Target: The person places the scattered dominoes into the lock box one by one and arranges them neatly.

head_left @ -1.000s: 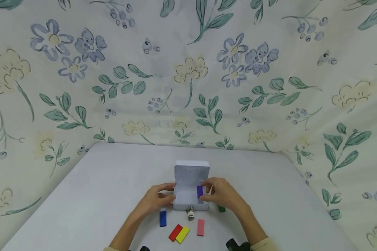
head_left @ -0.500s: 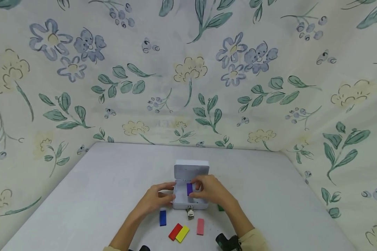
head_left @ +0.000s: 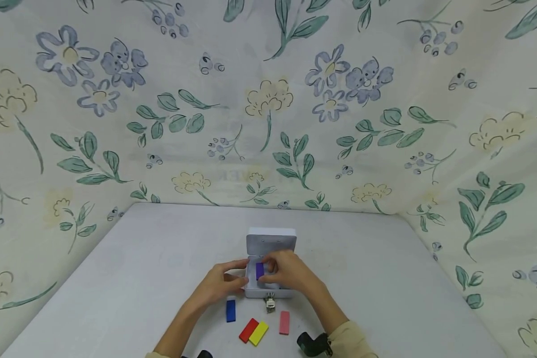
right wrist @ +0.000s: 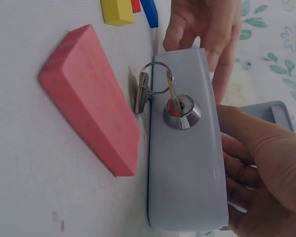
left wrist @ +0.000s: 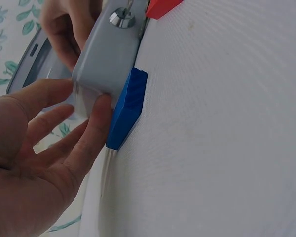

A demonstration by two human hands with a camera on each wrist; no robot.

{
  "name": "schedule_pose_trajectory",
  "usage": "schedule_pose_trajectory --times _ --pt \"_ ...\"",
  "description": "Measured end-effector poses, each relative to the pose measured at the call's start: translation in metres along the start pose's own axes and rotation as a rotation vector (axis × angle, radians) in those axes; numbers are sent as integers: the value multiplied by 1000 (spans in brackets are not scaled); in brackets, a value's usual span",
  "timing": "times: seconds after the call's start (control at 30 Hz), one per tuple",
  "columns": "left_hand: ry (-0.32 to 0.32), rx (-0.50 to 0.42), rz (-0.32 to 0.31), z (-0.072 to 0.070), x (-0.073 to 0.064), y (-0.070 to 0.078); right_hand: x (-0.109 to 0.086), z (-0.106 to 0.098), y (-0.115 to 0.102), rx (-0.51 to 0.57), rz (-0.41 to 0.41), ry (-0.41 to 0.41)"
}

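Floral fabric (head_left: 268, 139) rises behind a white table (head_left: 376, 278), where two hands work at an open grey box (head_left: 281, 294).

At nine o'clock, the left hand (head_left: 219, 285) touches the box's side, fingers spread; the right hand (head_left: 288, 271) pinches a purple block (head_left: 259, 271) left of centre inside; from the box, a blue block (head_left: 230, 311) lies toward eight o'clock, red (head_left: 249, 330) and yellow blocks (head_left: 258, 333) between six and seven, a pink block (head_left: 284, 323) past five.
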State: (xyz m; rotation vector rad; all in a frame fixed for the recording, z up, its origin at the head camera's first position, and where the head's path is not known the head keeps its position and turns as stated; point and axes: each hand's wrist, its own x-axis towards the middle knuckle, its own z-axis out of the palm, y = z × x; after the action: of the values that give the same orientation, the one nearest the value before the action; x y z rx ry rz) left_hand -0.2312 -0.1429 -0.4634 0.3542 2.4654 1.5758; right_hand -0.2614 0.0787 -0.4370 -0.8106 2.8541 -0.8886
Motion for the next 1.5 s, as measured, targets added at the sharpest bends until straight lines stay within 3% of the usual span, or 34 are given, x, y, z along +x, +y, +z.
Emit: schedule_pose_trajectory --times 0.43,0.93,1.5 --pt "21 -12 -22 1 -3 4 5 13 -2 -27 5 -16" --pt "1 -30 -9 0 -1 1 9 21 -7 0 16 -40" --pt "-20 -31 3 -1 0 -1 9 25 -9 -42 24 -37"
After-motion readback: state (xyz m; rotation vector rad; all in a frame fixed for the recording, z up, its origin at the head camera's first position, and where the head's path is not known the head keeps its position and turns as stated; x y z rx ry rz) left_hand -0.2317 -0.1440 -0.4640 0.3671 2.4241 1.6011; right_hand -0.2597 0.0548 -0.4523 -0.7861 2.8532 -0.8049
